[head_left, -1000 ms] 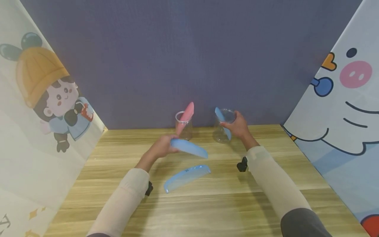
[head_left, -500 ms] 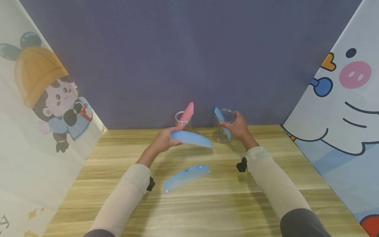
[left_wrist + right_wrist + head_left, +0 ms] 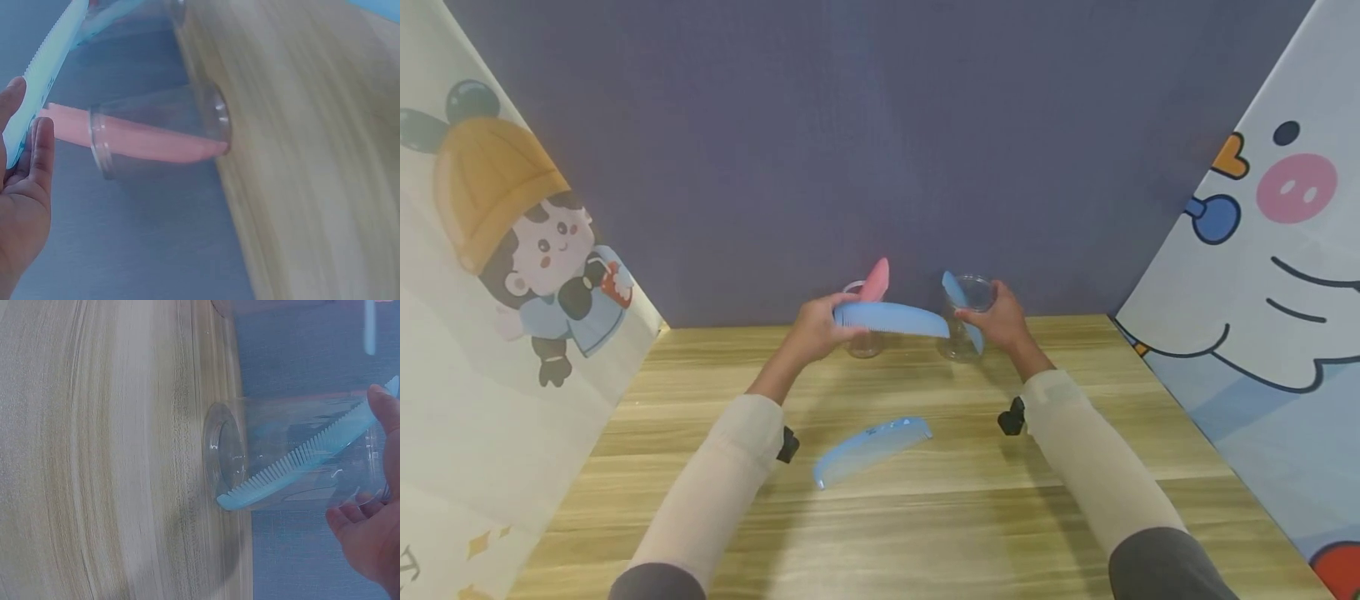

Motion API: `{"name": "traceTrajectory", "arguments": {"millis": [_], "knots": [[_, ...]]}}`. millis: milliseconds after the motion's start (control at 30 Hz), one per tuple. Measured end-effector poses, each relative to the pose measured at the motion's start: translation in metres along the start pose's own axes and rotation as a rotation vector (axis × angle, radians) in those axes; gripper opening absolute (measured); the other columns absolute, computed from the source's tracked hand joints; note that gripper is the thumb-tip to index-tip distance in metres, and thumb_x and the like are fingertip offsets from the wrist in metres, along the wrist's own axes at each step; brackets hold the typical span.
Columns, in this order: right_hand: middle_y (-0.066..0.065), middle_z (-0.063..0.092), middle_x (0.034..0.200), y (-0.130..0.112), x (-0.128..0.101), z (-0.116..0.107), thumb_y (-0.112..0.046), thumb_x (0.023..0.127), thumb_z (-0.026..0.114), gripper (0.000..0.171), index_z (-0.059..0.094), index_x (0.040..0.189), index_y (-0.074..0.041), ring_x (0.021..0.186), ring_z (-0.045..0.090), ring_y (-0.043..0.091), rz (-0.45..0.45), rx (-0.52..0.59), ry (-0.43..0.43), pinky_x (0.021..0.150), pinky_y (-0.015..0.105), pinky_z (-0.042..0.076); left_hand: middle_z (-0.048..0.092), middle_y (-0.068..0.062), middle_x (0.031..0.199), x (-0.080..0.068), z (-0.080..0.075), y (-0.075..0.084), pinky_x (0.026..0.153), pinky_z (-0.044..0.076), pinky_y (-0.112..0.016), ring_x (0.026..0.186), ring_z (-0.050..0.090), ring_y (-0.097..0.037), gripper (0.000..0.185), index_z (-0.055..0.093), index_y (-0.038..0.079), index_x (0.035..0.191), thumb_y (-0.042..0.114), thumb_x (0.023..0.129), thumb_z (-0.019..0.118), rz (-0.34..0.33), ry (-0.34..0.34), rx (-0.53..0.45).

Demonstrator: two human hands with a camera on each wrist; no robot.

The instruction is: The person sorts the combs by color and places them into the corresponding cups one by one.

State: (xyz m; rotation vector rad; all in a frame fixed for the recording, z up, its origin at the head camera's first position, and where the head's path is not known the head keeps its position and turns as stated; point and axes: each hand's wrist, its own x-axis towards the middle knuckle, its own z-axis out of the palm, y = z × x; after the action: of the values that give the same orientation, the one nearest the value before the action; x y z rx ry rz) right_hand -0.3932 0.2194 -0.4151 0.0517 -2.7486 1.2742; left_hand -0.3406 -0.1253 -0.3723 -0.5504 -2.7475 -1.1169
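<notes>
My left hand (image 3: 822, 327) pinches one end of a blue comb (image 3: 895, 318) and holds it up in the air. Its free end reaches toward the right-hand clear plastic cup (image 3: 958, 343). That cup stands at the back of the table, with another blue comb (image 3: 294, 464) leaning inside it, teeth visible in the right wrist view. My right hand (image 3: 1003, 321) grips this cup near its rim. Behind the raised comb, a second clear cup (image 3: 159, 103) holds a pink comb (image 3: 144, 139), leaning with its top above the rim.
A third blue comb (image 3: 872, 450) lies flat on the wood-grain table (image 3: 925, 533), in front of the hands. A dark wall (image 3: 880, 150) rises right behind the cups. Panels with cartoon prints (image 3: 538, 225) flank the table on both sides.
My left hand has lifted the blue comb up from near the table, and the comb has shifted a little right toward the right cup. My right hand has kept its grip on the cup.
</notes>
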Motion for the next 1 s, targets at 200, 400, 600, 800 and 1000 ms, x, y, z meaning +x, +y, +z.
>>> {"name": "traceTrajectory", "arguments": {"millis": [200,400,600,800,1000], "knots": [[0.027,0.024,0.165,0.002,0.001,-0.001,-0.047,0.087,0.078,0.113,0.008,0.163,-0.001,0.15,0.03,0.046,-0.002,0.008,0.002,0.119,0.059,0.035,0.068,-0.017,0.13,0.013,-0.003,0.011,0.057,0.042,-0.028,0.066,0.048,-0.018,0.065,0.058,0.011,0.143,0.035,0.087,0.082,-0.001,0.029,-0.018],[0.028,0.025,0.165,0.002,0.001,0.0,-0.042,0.088,0.078,0.11,0.008,0.162,-0.001,0.149,0.032,0.046,-0.001,0.011,-0.002,0.117,0.06,0.038,0.064,-0.016,0.139,0.025,0.0,0.025,0.088,0.056,-0.041,0.107,0.065,-0.028,0.068,0.055,0.012,0.146,0.035,0.088,0.081,-0.011,0.041,-0.041],[0.027,0.022,0.166,0.001,0.001,0.001,-0.042,0.088,0.078,0.11,0.008,0.162,-0.001,0.151,0.028,0.046,0.008,0.01,-0.007,0.12,0.061,0.033,0.056,-0.01,0.151,0.038,0.004,0.042,0.106,0.052,-0.044,0.132,0.058,-0.028,0.069,0.052,0.012,0.149,0.031,0.089,0.08,-0.01,0.026,-0.048],[0.026,0.02,0.167,0.003,0.003,0.0,-0.046,0.088,0.077,0.111,0.008,0.163,-0.001,0.151,0.027,0.046,0.009,0.0,-0.008,0.12,0.061,0.032,0.064,-0.016,0.14,0.053,0.01,0.059,0.1,0.055,-0.042,0.121,0.065,-0.029,0.065,0.052,0.009,0.147,0.022,0.089,0.08,0.028,0.057,-0.012],[0.026,0.02,0.167,0.003,0.001,0.0,-0.044,0.089,0.078,0.11,0.008,0.163,-0.001,0.151,0.027,0.046,0.007,0.003,-0.011,0.12,0.061,0.032,0.06,-0.015,0.146,0.063,0.02,0.071,0.094,0.058,-0.04,0.121,0.065,-0.028,0.063,0.048,0.011,0.15,0.015,0.093,0.075,0.025,0.035,-0.014]]}}
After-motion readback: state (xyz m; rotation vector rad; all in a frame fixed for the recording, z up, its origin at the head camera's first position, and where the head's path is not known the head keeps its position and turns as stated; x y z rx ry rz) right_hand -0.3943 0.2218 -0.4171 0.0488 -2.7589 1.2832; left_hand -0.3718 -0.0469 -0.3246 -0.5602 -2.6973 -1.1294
